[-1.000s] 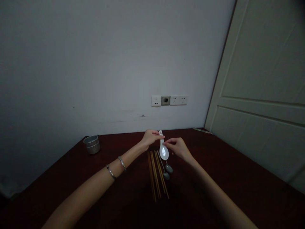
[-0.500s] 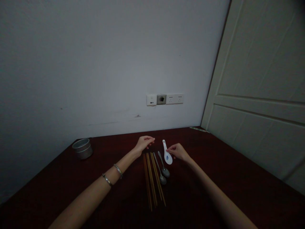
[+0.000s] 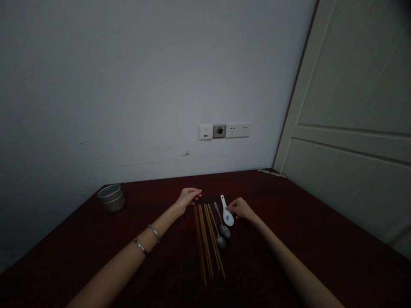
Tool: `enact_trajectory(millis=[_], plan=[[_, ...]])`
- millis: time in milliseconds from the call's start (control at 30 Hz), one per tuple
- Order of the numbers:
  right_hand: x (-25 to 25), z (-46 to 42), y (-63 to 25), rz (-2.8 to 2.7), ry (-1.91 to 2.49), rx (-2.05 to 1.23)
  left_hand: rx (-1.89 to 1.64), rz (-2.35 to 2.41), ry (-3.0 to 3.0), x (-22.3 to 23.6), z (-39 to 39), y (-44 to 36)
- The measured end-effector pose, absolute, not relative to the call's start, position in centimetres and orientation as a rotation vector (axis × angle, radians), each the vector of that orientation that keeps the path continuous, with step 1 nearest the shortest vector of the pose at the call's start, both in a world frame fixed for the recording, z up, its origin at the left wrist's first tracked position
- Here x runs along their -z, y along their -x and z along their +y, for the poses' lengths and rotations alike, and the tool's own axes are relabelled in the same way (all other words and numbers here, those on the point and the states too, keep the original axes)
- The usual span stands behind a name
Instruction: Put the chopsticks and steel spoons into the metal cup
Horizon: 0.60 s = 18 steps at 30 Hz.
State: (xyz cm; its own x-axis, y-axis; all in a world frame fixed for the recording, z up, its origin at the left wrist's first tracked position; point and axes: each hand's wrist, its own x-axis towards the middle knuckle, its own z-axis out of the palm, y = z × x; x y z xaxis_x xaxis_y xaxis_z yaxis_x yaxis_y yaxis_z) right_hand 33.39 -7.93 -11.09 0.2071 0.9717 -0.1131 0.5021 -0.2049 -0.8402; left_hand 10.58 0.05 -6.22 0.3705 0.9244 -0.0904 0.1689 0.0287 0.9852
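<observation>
- Wall: the pale wall (image 3: 144,85) fills the background, with a panelled door (image 3: 353,98) at right.
- Table: a dark red table (image 3: 154,192) carries all the utensils.
- Right hand: the right hand (image 3: 241,208) reaches in from the right; thumb and forefinger are together, pinching the neck of the white spoon at its right edge.
- Left hand: the left hand (image 3: 186,199) hangs near the far ends of the chopsticks, fingers loosely bent and apart from the thumb, holding nothing; two bracelets (image 3: 154,232) circle its forearm.
- Cup: a metal cup (image 3: 112,199) stands upright at the far left, well apart from both hands.
- Chopsticks: the chopsticks (image 3: 207,241) lie side by side in what look like pairs, pointing toward the viewer.
- White spoon: the white spoon (image 3: 228,218) is at the right end of the row, handle toward the wall; whether it fully rests on the table cannot be told. The step in hand appears to be setting it in line; the next move calls for a gentle loosening of the pinch, without nudging its neighbours.
- Metal spoons: two metal spoons (image 3: 225,231) lie between chopsticks and white spoon, bowls nearest the viewer.
</observation>
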Motion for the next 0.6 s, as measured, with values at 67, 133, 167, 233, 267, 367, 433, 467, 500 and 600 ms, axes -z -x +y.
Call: enact_trajectory(millis=[67,133,167,233,267,367,433,467,500,600], plan=[[11.3,-7.9,-33.4,-1.381,1.833,-0.877,-0.785,1.061,-1.434,6.4,0.1,-10.5],[11.3,-7.9,-33.3,-1.388,1.857,-0.862,-0.776,1.060,-1.433,6.5,0.1,-10.5],[11.4,-7.8,-33.3,-1.392,1.865,-0.857,-0.773,1.058,-1.435,6.6,0.0,-10.4],[11.3,-7.8,-33.3,-1.399,1.870,-0.855,-0.771,1.052,-1.441,6.7,0.0,-10.3],[11.3,-7.8,-33.4,-1.407,1.872,-0.853,-0.771,1.050,-1.443,6.8,0.0,-10.2],[11.3,-7.9,-33.5,-1.446,1.877,-0.845,-0.775,1.057,-1.433,7.1,0.1,-9.9],[11.4,-7.9,-33.6,-1.460,1.882,-0.847,-0.779,1.066,-1.410,7.3,0.1,-9.6],[11.4,-8.0,-33.6,-1.459,1.883,-0.851,-0.783,1.068,-1.394,7.4,0.1,-9.4],[11.3,-8.1,-33.6,-1.451,1.885,-0.861,-0.787,1.069,-1.377,7.4,0.1,-9.2],[11.1,-8.3,-33.7,-1.414,1.874,-0.929,-0.827,1.076,-1.316,7.4,0.0,-8.4]])
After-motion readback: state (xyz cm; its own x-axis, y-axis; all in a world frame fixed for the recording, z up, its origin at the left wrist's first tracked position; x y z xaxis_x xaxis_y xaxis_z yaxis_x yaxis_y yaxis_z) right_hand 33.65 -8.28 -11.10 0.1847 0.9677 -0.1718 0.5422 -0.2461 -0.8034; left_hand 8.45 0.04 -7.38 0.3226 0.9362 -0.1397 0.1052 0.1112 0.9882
